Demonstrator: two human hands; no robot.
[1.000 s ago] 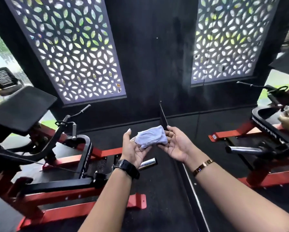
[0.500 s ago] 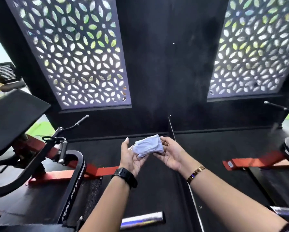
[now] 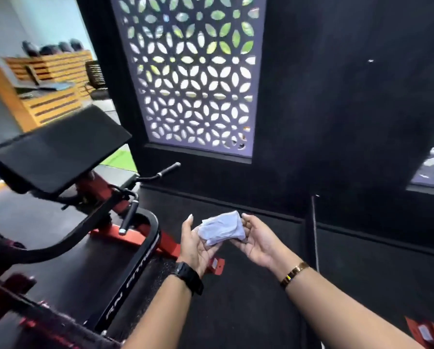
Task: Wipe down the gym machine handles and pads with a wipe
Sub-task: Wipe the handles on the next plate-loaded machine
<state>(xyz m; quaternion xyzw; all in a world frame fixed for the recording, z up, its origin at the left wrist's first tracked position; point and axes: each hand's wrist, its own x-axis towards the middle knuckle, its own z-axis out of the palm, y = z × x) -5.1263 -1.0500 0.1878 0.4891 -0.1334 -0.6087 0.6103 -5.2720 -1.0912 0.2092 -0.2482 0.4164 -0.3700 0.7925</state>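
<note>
left hand [image 3: 198,244]: palm up, fingers [image 3: 209,246] curled under the wipe's lower-left edge; thumb upright, clear of it
right hand [image 3: 258,241]: fingers [image 3: 239,241] curled under the right edge, thumb on the top-right corner, pinching
wipe [image 3: 222,229]: white, crumpled, held between the 2 hands in mid-air, touching no machine part
handle [image 3: 129,216]: black grip, silver end, tilted; left of the left hand, apart
pad [image 3: 59,152]: black, tilted, upper left, well apart
frame [image 3: 135,238]: red, on the floor below the handle
room: open black floor [image 3: 248,311] beneath both forearms and to the right; black wall [image 3: 336,96] ahead
</note>
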